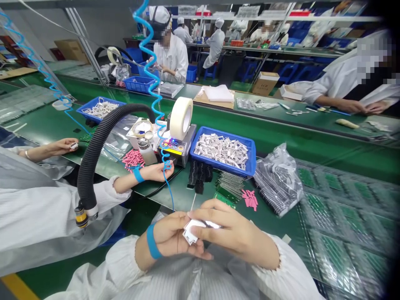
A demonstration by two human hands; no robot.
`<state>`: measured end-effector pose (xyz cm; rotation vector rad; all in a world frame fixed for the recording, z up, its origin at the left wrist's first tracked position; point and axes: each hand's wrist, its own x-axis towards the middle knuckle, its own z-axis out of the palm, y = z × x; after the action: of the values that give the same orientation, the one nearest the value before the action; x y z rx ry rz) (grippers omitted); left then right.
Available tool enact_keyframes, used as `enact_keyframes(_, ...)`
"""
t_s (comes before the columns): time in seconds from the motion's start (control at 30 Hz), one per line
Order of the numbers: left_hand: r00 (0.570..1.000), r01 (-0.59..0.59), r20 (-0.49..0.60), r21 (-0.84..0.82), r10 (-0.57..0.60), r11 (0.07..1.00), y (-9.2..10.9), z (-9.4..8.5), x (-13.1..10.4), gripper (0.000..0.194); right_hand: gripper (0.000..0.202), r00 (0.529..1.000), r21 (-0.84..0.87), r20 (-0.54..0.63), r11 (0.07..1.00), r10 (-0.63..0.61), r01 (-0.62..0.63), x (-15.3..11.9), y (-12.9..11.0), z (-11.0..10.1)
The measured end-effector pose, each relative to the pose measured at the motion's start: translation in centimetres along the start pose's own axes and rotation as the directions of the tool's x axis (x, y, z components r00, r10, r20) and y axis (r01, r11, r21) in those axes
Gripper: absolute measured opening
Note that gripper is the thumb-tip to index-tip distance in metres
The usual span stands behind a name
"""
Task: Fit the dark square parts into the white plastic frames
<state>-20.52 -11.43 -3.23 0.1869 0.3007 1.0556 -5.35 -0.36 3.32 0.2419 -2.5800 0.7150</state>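
Close to my body, both hands are closed around one small white plastic part (191, 232), with a thin dark strip or gap along it. My left hand (170, 235), a blue band on its wrist, grips it from the left and below. From the right, my right hand (229, 227) presses its fingers over the top, hiding part of it. Just beyond my fingers lie a green circuit board (225, 200), a stack of thin boards (230, 186), pink strips (250, 200) and black strips (200, 175).
A blue tray (253, 164) of white parts stands ahead, beside a plastic bag of dark parts (278, 179). Trays of green boards (340, 233) lie right. At left, a co-worker's arm (153, 171) reaches near a tape roll (181, 118) and black hose (93, 154).
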Motion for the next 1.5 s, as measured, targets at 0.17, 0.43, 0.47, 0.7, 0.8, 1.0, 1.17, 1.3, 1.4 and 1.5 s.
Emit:
enact_keyframes(0.17,0.997,-0.050,-0.059,0.088,0.055,0.995,-0.3,0.1,-0.2,0.032,0.031,0.997,-0.070,0.029,0.995,0.077,-0.075,-0.4,-0.7,0.5)
enact_keyframes(0.43,0.998,-0.027,-0.049,0.189,0.037,0.982,-1.2,-0.3,0.0,0.041,0.052,0.744,-0.034,-0.310,0.775,0.592,-0.631,-7.3,1.1,1.5)
enact_keyframes(0.47,0.998,-0.026,-0.047,0.185,0.036,0.982,-1.2,-0.2,0.1,0.042,0.049,0.540,-0.030,-0.434,0.587,0.721,-0.809,-8.9,2.2,1.5)
enact_keyframes(0.7,0.990,-0.120,0.085,0.039,0.116,0.992,-1.2,0.5,1.2,0.033,0.026,0.157,-0.078,-0.516,0.136,0.842,-0.988,-16.2,8.8,2.9)
enact_keyframes(0.8,0.976,-0.156,0.151,-0.018,0.157,0.988,-1.2,0.7,1.4,0.030,0.019,0.153,-0.115,-0.489,0.110,0.859,-0.987,-16.5,8.8,3.2)
enact_keyframes(1.0,0.969,-0.240,0.076,0.056,0.235,0.969,-1.0,0.5,1.3,0.033,0.018,0.135,-0.232,-0.512,0.015,0.849,-0.973,-15.5,8.2,3.0)
enact_keyframes(1.17,0.973,-0.229,0.024,-0.022,0.230,0.973,-0.9,0.2,1.4,0.032,0.017,0.143,-0.260,-0.492,0.012,0.859,-0.966,-15.4,8.4,2.7)
enact_keyframes(1.3,0.974,-0.225,0.020,-0.022,0.225,0.974,-0.9,0.0,1.3,0.033,0.019,0.141,-0.213,-0.498,0.037,0.856,-0.976,-15.3,7.2,1.8)
enact_keyframes(1.4,0.971,-0.239,-0.017,0.043,0.240,0.970,-1.0,-0.2,1.3,0.032,0.022,0.114,-0.176,-0.559,0.016,0.821,-0.984,-14.9,6.3,1.2)
enact_keyframes(1.5,0.968,-0.246,-0.037,0.064,0.249,0.967,-1.1,-0.2,1.3,0.031,0.019,0.098,-0.156,-0.542,0.015,0.834,-0.988,-14.7,6.5,1.3)
